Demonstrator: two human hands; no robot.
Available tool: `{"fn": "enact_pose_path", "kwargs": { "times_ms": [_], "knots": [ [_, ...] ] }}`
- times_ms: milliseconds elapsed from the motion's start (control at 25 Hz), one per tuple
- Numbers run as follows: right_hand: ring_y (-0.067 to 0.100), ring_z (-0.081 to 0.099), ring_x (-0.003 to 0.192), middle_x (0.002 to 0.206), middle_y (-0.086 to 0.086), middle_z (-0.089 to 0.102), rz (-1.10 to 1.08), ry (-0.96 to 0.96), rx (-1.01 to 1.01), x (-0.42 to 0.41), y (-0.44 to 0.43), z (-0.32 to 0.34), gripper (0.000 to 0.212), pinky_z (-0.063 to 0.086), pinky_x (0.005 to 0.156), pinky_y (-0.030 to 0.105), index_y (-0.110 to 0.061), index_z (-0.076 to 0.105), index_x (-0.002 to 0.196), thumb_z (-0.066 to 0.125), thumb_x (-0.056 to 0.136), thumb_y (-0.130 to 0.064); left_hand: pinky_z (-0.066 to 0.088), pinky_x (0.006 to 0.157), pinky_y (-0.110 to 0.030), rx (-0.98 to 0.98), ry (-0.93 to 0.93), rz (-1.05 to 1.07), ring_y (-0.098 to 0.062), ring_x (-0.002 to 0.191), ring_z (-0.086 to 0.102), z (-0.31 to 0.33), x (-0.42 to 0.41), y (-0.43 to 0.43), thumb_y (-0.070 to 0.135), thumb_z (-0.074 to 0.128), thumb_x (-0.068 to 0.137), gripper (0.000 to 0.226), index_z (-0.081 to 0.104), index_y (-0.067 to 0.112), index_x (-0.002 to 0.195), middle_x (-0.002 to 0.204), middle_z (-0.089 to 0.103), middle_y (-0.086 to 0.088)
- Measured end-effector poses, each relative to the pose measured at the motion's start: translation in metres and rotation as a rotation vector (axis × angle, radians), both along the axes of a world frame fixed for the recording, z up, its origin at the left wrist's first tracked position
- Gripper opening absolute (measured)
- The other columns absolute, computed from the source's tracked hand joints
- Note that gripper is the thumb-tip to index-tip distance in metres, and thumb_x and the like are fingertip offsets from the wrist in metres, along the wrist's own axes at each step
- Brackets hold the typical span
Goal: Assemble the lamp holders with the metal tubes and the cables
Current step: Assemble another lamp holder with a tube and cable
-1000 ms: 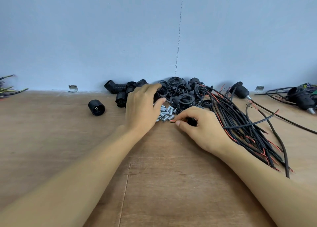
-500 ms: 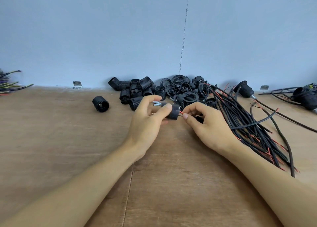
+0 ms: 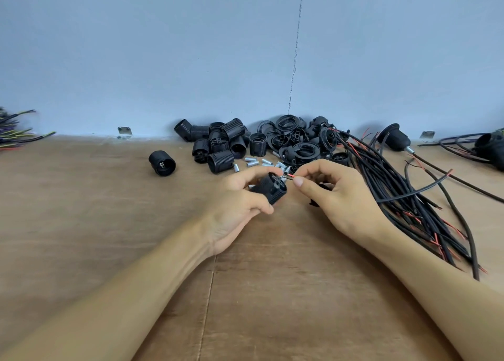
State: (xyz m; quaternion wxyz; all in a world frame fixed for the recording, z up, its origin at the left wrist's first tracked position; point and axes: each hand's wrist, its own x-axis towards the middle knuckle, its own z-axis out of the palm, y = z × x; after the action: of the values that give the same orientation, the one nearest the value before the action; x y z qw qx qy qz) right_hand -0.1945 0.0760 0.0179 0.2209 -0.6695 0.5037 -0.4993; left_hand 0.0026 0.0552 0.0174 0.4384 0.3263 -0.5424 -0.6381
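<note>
Two hands at work: left hand grips lamp holder end-up so right hand can pinch red wire into it.

matt black ribbed plastic lamp holders; shiny metal tubes; matt wood table.

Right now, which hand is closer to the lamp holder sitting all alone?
Left. The left hand is to the right of the lone lamp holder; the right hand is farther right still.

The left hand hid part of the lamp holder; the right hand covered the cable beyond its red tip
</note>
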Motion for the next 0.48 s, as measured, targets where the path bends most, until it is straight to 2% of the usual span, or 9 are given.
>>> {"fn": "enact_pose_path", "kwargs": {
  "times_ms": [40,160,360,480],
  "knots": [
    [-0.001,0.057,0.068,0.071,-0.018,0.065,0.003,-0.009,0.0,0.0,0.001,0.0,0.008,0.044,0.067,0.015,-0.025,0.072,0.087,0.072,0.092,-0.019,0.051,0.1,-0.037,-0.056,-0.056,0.016,-0.034,0.115,0.066,-0.001,0.0,0.001,-0.027,0.056,0.072,0.06,0.073,0.018,0.107,0.128,0.063,-0.025],
    [-0.001,0.057,0.066,0.072,-0.017,0.066,0.011,-0.056,0.005,0.0,0.003,0.002,0.006,0.042,0.064,0.011,-0.022,0.073,0.087,0.072,0.091,-0.017,0.052,0.095,-0.028,-0.273,-0.263,0.107,-0.021,0.108,0.067,-0.004,0.002,0.003,-0.02,0.067,0.074,0.059,0.069,0.034,0.097,0.117,0.07,-0.009],
    [0.002,0.058,0.069,0.073,-0.011,0.068,0.048,-0.062,0.052,0.001,0.007,0.003,0.002,0.046,0.066,0.015,-0.021,0.073,0.088,0.074,0.089,-0.019,0.053,0.088,-0.03,-0.6,-0.491,0.176,-0.009,0.098,0.064,-0.013,-0.001,0.001,-0.004,0.074,0.076,0.055,0.056,0.043,0.098,0.102,0.064,0.017],
    [0.003,0.058,0.068,0.073,-0.009,0.068,0.078,-0.069,0.071,0.002,0.009,0.003,0.003,0.046,0.064,0.015,-0.019,0.073,0.086,0.075,0.088,-0.017,0.046,0.083,-0.02,-0.79,-0.624,0.246,-0.003,0.096,0.058,-0.018,-0.002,0.002,0.01,0.08,0.076,0.051,0.048,0.043,0.099,0.101,0.056,0.023]
  ]
}}
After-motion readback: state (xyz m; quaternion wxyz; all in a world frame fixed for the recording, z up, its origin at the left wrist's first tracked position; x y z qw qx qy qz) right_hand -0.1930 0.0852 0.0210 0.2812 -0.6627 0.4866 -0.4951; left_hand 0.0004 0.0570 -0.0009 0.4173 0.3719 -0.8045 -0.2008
